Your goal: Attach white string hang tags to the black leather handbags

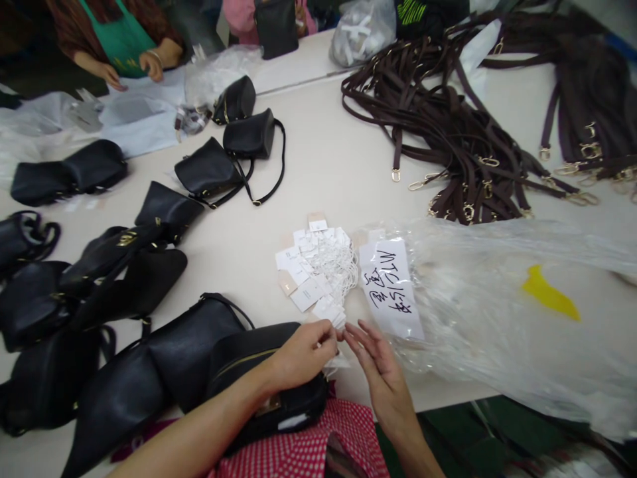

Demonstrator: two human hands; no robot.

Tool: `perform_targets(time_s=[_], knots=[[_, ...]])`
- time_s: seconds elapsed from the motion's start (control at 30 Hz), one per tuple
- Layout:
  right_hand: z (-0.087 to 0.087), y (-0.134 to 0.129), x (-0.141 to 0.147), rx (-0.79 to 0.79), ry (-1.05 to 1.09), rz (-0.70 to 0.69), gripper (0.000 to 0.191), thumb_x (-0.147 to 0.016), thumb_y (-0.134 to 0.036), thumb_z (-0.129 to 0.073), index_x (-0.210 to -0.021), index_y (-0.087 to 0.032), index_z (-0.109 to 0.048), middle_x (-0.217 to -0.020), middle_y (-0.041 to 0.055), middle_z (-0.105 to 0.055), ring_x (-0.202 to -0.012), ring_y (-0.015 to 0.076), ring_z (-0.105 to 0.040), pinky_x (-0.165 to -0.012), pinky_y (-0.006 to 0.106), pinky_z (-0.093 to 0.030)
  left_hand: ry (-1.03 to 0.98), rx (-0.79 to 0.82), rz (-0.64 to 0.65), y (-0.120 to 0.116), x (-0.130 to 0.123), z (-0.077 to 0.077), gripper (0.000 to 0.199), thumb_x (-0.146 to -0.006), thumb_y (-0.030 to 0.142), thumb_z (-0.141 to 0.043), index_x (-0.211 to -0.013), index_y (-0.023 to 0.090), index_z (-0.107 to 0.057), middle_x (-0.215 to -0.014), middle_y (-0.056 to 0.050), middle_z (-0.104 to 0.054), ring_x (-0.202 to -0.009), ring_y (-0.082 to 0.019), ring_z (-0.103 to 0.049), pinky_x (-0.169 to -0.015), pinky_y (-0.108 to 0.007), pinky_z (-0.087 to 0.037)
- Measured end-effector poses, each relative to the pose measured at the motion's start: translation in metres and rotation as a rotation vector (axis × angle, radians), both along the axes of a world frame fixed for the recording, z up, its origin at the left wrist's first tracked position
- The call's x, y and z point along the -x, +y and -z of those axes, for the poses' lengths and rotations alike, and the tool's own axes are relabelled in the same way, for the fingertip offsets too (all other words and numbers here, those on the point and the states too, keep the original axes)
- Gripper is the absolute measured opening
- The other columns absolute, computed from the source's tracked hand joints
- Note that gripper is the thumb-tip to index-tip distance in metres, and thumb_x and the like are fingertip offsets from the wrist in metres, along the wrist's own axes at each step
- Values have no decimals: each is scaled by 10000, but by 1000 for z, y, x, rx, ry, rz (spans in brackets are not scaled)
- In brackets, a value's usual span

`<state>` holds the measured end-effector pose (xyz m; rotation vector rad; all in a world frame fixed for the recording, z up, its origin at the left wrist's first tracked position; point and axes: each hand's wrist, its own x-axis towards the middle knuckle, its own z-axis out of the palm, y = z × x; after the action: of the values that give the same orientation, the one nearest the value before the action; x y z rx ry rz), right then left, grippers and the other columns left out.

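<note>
left hand (304, 353): fingers curled, hold unclear | right hand (385, 382): fingers loosely open | far clear bag (382, 18): white pieces (359, 30) inside

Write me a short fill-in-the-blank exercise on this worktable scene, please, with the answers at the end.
1. The apron across the table is ____.
2. The handwritten sheet lies to the ____ of the white tags.
3. The bright patch on the clear plastic is ____.
4. The bags left of the tags are ____.

Missing words: green; right; yellow; black.
</note>
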<state>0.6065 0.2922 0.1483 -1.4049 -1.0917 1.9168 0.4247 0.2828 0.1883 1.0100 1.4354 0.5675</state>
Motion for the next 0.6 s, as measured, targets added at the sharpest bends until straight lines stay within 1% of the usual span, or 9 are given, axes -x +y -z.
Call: perform_targets(time_s=[0.07, 0.13, 0.23, 0.3, 0.33, 0.4, 0.47, 0.53, 0.6], knots=[[-3, 1, 1, 37, 66, 32, 604, -905, -524, -560, -1419, -291, -344, -1451, 123, -532, -1313, 284, -519, -1189, 576, -264, -127, 80, -71, 0, -1, -1, 113, -862, 189, -434, -787, 171, -516, -758, -1, -618, -673, -113, -552, -643, -233, -419], [-6, 2, 2, 10, 70, 5, 640, -919, -528, -539, -1465, -314, -282, -1477, 107, -509, -1334, 278, -498, -1195, 580, -251, -284, 160, -68, 0, -3, -3, 96, -877, 220, -432, -814, 177, -489, -731, 9, -618, -580, -87, -516, -548, -209, -358], [-10, 3, 7, -77, 20, -96, 612, -930, -528, -519, -1470, -323, -317, -1468, 85, -523, -1384, 265, -435, -1206, 549, -245, -453, 184, 8, 0, -8, -5, 77, -862, 240, -459, -816, 181, -476, -728, 8, -614, -566, -88, -528, -495, -199, -334], [-10, 3, 10, -85, 19, -121, 583, -930, -520, -527, -1453, -323, -363, -1455, 77, -539, -1394, 255, -420, -1214, 530, -232, -453, 162, -13, 0, -9, -3, 70, -840, 232, -484, -797, 177, -486, -711, 19, -589, -593, -90, -537, -531, -207, -383], [-8, 3, 11, -65, 39, -92, 571, -927, -518, -535, -1442, -324, -383, -1448, 76, -547, -1384, 253, -434, -1212, 526, -240, -438, 156, -43, 0, -9, -3, 71, -832, 228, -490, -784, 176, -489, -701, 25, -578, -590, -85, -524, -550, -211, -397], [-3, 4, 11, 17, 109, 42, 528, -910, -535, -555, -1380, -313, -460, -1394, 90, -597, -1297, 266, -531, -1153, 532, -349, -417, 151, -100, 0, -7, -1, 92, -828, 236, -498, -758, 176, -489, -686, 34, -567, -581, -75, -496, -569, -215, -398], [2, 4, 8, 112, 160, 170, 445, -887, -554, -581, -1232, -273, -588, -1245, 109, -687, -1102, 274, -655, -989, 503, -510, -424, 164, -124, 0, -5, -1, 127, -836, 270, -505, -750, 178, -489, -675, 35, -567, -578, -75, -491, -567, -217, -389], [4, 5, 5, 177, 166, 184, 389, -875, -555, -599, -1076, -229, -667, -1044, 106, -746, -895, 250, -698, -812, 437, -574, -427, 176, -123, -1, -4, -1, 152, -837, 303, -518, -755, 177, -494, -655, 43, -553, -574, -77, -489, -560, -218, -377], [2, 5, 2, 198, 149, 108, 384, -867, -547, -617, -1030, -208, -695, -927, 86, -751, -803, 226, -686, -754, 394, -568, -427, 175, -120, -2, -4, -1, 150, -833, 306, -522, -762, 176, -500, -642, 55, -530, -573, -75, -479, -562, -217, -371]])
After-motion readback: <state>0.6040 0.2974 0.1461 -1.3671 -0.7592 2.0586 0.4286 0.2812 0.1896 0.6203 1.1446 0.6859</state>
